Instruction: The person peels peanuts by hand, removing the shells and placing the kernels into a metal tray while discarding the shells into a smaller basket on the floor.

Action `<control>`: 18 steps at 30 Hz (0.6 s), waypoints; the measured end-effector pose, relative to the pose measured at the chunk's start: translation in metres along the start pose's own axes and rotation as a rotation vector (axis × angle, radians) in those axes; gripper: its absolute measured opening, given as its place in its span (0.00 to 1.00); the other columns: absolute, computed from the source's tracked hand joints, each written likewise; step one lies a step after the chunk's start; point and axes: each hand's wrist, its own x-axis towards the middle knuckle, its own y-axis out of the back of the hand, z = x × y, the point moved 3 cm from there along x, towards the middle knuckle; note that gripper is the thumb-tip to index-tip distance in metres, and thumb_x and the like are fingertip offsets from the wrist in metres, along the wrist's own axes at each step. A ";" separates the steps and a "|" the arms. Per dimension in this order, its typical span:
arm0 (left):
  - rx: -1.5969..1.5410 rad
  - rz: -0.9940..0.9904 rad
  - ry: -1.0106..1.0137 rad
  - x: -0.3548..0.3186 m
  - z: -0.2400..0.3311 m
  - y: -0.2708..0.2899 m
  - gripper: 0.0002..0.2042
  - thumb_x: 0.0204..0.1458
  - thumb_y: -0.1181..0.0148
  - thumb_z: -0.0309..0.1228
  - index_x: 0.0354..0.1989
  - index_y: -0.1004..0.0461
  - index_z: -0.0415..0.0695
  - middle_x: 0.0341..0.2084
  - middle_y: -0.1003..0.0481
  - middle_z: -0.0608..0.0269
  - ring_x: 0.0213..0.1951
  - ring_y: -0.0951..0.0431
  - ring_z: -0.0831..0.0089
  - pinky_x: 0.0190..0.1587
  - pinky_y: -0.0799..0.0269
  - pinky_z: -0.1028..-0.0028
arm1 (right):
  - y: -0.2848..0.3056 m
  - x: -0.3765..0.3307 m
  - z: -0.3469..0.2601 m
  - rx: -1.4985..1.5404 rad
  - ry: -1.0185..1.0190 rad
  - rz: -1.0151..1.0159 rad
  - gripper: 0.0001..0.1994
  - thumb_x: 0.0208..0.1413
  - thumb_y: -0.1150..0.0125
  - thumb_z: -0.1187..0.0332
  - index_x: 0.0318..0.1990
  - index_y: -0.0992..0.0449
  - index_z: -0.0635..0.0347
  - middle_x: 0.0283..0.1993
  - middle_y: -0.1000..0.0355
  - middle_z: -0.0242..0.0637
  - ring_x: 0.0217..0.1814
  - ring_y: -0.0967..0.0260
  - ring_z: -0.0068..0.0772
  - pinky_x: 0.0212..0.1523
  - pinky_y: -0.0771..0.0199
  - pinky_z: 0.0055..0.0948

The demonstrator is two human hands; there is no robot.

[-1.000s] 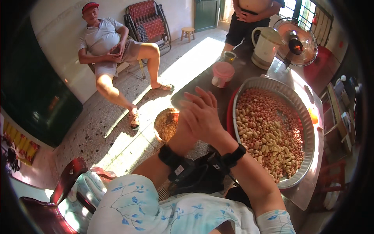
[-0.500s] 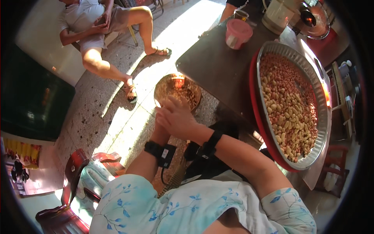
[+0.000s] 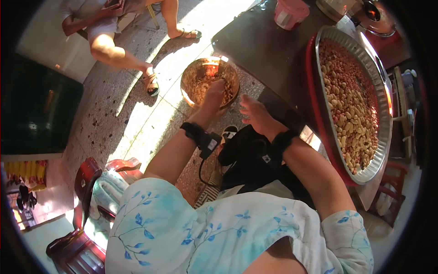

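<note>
My left hand [image 3: 213,97] reaches over the near rim and into a round, shiny basin [image 3: 188,93] on the floor. Its fingers point down into the basin and are hidden from sight. Light brown pieces that look like peanut shells [image 3: 199,92] lie inside. Just right of the basin, my right hand [image 3: 257,114] hangs apart from it with the fingers spread and nothing in them. On the table to my right, a large round metal tray [image 3: 384,132] holds unshelled peanuts [image 3: 343,123] on the near side and reddish kernels [image 3: 349,57] on the far side.
The dark table [image 3: 255,39] carries a pink tub [image 3: 291,13] beyond the tray. A seated person's sandalled foot [image 3: 150,82] rests left of the basin. A reddish wooden chair [image 3: 86,187] stands at my left, and a dark green block-like surface [image 3: 36,109] lies farther left.
My hands, together near the basin's near rim before, have separated. The left went into the basin, and the right moved rightward with its fingers opened. The view has tilted downward.
</note>
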 end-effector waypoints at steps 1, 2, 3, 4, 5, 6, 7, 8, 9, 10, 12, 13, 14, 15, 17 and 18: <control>-0.102 -0.076 0.220 0.009 0.021 -0.019 0.17 0.50 0.57 0.34 0.46 0.38 0.39 0.47 0.39 0.49 0.48 0.37 0.54 0.48 0.39 0.64 | 0.010 0.005 0.008 0.248 -0.069 0.039 0.30 0.57 0.65 0.49 0.61 0.57 0.58 0.63 0.57 0.45 0.62 0.56 0.44 0.55 0.51 0.44; -0.194 -0.149 0.439 0.019 0.052 -0.032 0.16 0.47 0.54 0.32 0.45 0.36 0.40 0.47 0.38 0.49 0.48 0.38 0.52 0.49 0.40 0.64 | 0.015 0.009 0.013 0.496 -0.131 0.073 0.31 0.56 0.65 0.48 0.61 0.60 0.57 0.63 0.59 0.44 0.63 0.59 0.45 0.56 0.53 0.45; -0.054 -0.124 0.115 0.020 0.076 -0.033 0.17 0.46 0.53 0.32 0.45 0.35 0.42 0.47 0.38 0.50 0.48 0.38 0.52 0.49 0.41 0.64 | 0.012 0.008 0.011 0.569 -0.189 0.120 0.30 0.56 0.66 0.46 0.61 0.58 0.53 0.63 0.58 0.35 0.63 0.58 0.38 0.56 0.51 0.44; 0.088 -0.102 -0.215 0.020 0.098 -0.033 0.17 0.44 0.53 0.32 0.45 0.34 0.43 0.48 0.38 0.51 0.48 0.38 0.52 0.50 0.42 0.64 | 0.011 0.019 0.036 0.570 -0.191 0.113 0.30 0.56 0.66 0.46 0.61 0.58 0.53 0.63 0.58 0.35 0.63 0.58 0.38 0.56 0.51 0.44; 0.082 -0.109 -0.228 0.023 0.114 -0.035 0.17 0.44 0.53 0.32 0.45 0.34 0.43 0.48 0.38 0.51 0.48 0.38 0.52 0.50 0.42 0.64 | 0.018 0.037 0.065 0.452 0.237 -0.004 0.30 0.55 0.66 0.46 0.60 0.55 0.51 0.61 0.54 0.33 0.61 0.54 0.37 0.54 0.49 0.44; 0.092 -0.088 -0.224 0.023 0.124 -0.035 0.17 0.44 0.53 0.33 0.45 0.34 0.44 0.49 0.39 0.51 0.49 0.38 0.55 0.50 0.41 0.64 | 0.019 0.042 0.079 0.311 0.652 -0.125 0.29 0.55 0.65 0.45 0.60 0.52 0.50 0.58 0.49 0.31 0.58 0.51 0.35 0.53 0.47 0.44; 0.131 -0.053 -0.187 0.014 0.127 -0.025 0.18 0.44 0.53 0.34 0.45 0.34 0.44 0.49 0.40 0.51 0.50 0.38 0.58 0.50 0.41 0.64 | -0.003 0.030 0.055 0.318 0.643 -0.163 0.29 0.55 0.65 0.45 0.60 0.52 0.50 0.58 0.49 0.31 0.58 0.51 0.35 0.53 0.47 0.44; 0.154 -0.045 -0.160 0.010 0.124 -0.014 0.18 0.44 0.53 0.34 0.45 0.34 0.44 0.49 0.40 0.51 0.50 0.38 0.58 0.50 0.41 0.64 | -0.025 0.021 0.035 0.713 0.418 -0.319 0.27 0.56 0.66 0.47 0.58 0.49 0.51 0.58 0.48 0.34 0.58 0.51 0.36 0.54 0.48 0.44; 0.196 -0.016 -0.213 0.006 0.118 -0.005 0.18 0.45 0.54 0.35 0.45 0.34 0.43 0.48 0.38 0.51 0.50 0.37 0.59 0.48 0.39 0.66 | -0.040 0.003 0.014 1.077 0.160 -0.438 0.25 0.57 0.67 0.48 0.55 0.45 0.53 0.57 0.47 0.38 0.59 0.50 0.38 0.55 0.49 0.45; 0.256 0.002 -0.266 0.006 0.113 0.005 0.18 0.45 0.55 0.35 0.46 0.34 0.43 0.46 0.36 0.51 0.49 0.36 0.59 0.47 0.37 0.68 | -0.040 -0.013 -0.003 1.078 0.146 -0.458 0.25 0.57 0.67 0.48 0.55 0.45 0.53 0.57 0.47 0.38 0.59 0.50 0.38 0.55 0.49 0.45; 0.132 -0.186 0.217 0.002 0.079 0.014 0.19 0.46 0.54 0.37 0.46 0.34 0.42 0.44 0.34 0.51 0.47 0.34 0.58 0.46 0.36 0.68 | -0.037 -0.039 -0.019 0.858 -0.134 -0.606 0.25 0.56 0.68 0.47 0.56 0.44 0.52 0.57 0.46 0.36 0.57 0.48 0.36 0.55 0.46 0.39; -0.029 -0.370 0.684 -0.010 0.053 0.012 0.21 0.46 0.54 0.39 0.46 0.35 0.41 0.41 0.31 0.50 0.46 0.32 0.57 0.45 0.35 0.69 | -0.033 -0.046 -0.022 0.747 -0.061 -0.644 0.23 0.57 0.65 0.52 0.57 0.45 0.52 0.57 0.46 0.36 0.58 0.48 0.37 0.54 0.45 0.36; 0.202 -0.397 0.757 -0.046 -0.005 0.019 0.20 0.46 0.53 0.40 0.45 0.34 0.41 0.38 0.29 0.50 0.40 0.29 0.58 0.40 0.32 0.70 | -0.044 -0.059 -0.034 0.739 -0.085 -0.703 0.23 0.57 0.65 0.52 0.57 0.45 0.52 0.57 0.46 0.36 0.58 0.48 0.37 0.54 0.45 0.36; 0.427 -0.428 0.819 -0.080 -0.054 0.029 0.20 0.46 0.53 0.40 0.44 0.33 0.40 0.35 0.28 0.49 0.35 0.26 0.60 0.36 0.30 0.71 | -0.048 -0.071 -0.048 0.310 -0.013 -0.566 0.23 0.57 0.62 0.54 0.57 0.46 0.53 0.57 0.45 0.36 0.58 0.48 0.36 0.54 0.45 0.36; 0.394 -0.630 0.736 -0.070 -0.021 0.023 0.20 0.45 0.51 0.42 0.43 0.32 0.41 0.35 0.28 0.50 0.34 0.25 0.61 0.35 0.30 0.71 | -0.017 -0.065 -0.038 -0.079 0.043 -0.347 0.22 0.57 0.60 0.57 0.57 0.46 0.55 0.57 0.45 0.36 0.58 0.48 0.36 0.55 0.45 0.35; 0.377 -0.803 0.652 -0.062 0.004 0.026 0.20 0.45 0.49 0.43 0.42 0.31 0.42 0.35 0.27 0.51 0.32 0.25 0.63 0.34 0.30 0.70 | 0.001 -0.059 -0.036 -0.277 0.375 -0.369 0.22 0.56 0.57 0.59 0.57 0.46 0.56 0.57 0.44 0.37 0.58 0.47 0.35 0.54 0.45 0.34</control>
